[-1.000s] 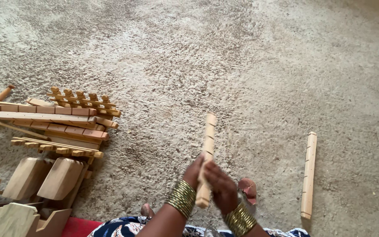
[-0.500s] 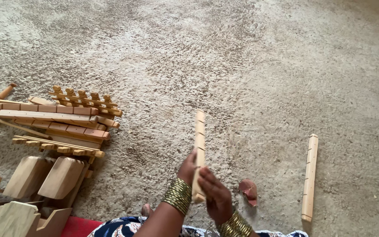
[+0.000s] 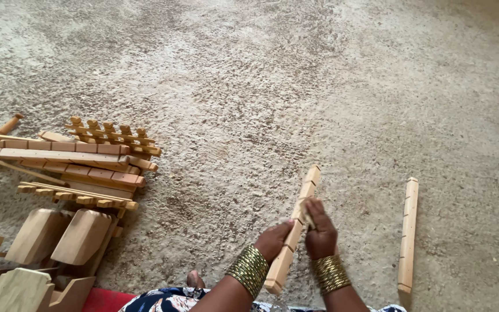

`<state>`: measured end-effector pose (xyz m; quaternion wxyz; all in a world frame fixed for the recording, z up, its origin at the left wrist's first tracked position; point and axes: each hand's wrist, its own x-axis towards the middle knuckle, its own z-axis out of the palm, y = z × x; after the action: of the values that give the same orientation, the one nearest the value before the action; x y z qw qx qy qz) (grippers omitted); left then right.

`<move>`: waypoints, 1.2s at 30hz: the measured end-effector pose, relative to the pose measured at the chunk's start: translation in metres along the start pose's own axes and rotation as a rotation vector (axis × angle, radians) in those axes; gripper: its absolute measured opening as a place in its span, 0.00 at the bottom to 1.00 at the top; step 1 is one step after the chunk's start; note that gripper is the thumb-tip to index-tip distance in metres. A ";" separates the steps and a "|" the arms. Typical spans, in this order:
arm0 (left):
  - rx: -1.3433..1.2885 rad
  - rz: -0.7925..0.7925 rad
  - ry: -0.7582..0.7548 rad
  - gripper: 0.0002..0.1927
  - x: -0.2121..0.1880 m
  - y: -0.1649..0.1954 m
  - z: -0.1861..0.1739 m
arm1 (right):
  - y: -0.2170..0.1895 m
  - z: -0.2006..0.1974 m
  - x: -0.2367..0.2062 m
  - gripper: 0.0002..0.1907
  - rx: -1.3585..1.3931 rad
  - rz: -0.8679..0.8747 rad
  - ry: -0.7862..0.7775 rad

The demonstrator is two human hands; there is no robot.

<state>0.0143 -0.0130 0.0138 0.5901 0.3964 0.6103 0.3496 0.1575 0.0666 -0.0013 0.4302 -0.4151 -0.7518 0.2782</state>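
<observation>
At the left edge of the frame a loose pile of wooden parts (image 3: pixel 70 167) lies on the carpet (image 3: pixel 295 81). Low in the centre, the left hand (image 3: pixel 274 240) is closed around a notched wooden bar (image 3: pixel 293 229) held slanting, while the right hand (image 3: pixel 320 235) presses a small scrap, perhaps sandpaper, against its upper part. With only one hand steadying it, the bar could twist or slip. At lower right a second bar (image 3: pixel 408 234) lies apart.

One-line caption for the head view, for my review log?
Both hands work on a notched wooden bar over carpet: left hand steadies it, right hand presses a small pad against it; a second bar lies beside.
</observation>
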 end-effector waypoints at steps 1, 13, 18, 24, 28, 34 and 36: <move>-0.133 -0.066 0.034 0.25 0.001 -0.001 -0.004 | -0.005 0.005 -0.006 0.16 0.025 -0.123 -0.017; -0.922 -0.070 0.344 0.23 0.006 -0.004 -0.044 | -0.047 0.032 -0.048 0.08 0.114 -0.545 -0.219; -0.991 -0.030 0.198 0.22 -0.001 0.005 -0.007 | -0.019 0.019 -0.009 0.09 0.031 -0.566 -0.157; -1.415 -0.052 0.031 0.19 0.010 -0.007 -0.024 | -0.049 0.024 -0.025 0.10 0.051 -0.612 -0.168; -1.208 0.014 0.089 0.23 0.016 -0.014 -0.043 | -0.076 0.022 -0.047 0.11 0.107 -0.577 -0.285; -1.073 -0.027 0.165 0.20 0.005 -0.004 -0.031 | -0.052 0.023 -0.028 0.07 0.081 -0.654 -0.256; -0.750 0.009 0.137 0.15 -0.002 0.004 -0.017 | -0.033 0.020 -0.015 0.08 0.009 -0.629 -0.177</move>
<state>-0.0028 -0.0128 0.0192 0.6505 0.1315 0.4763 0.5769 0.1320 0.0362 0.0085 0.4298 -0.1348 -0.8764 0.1702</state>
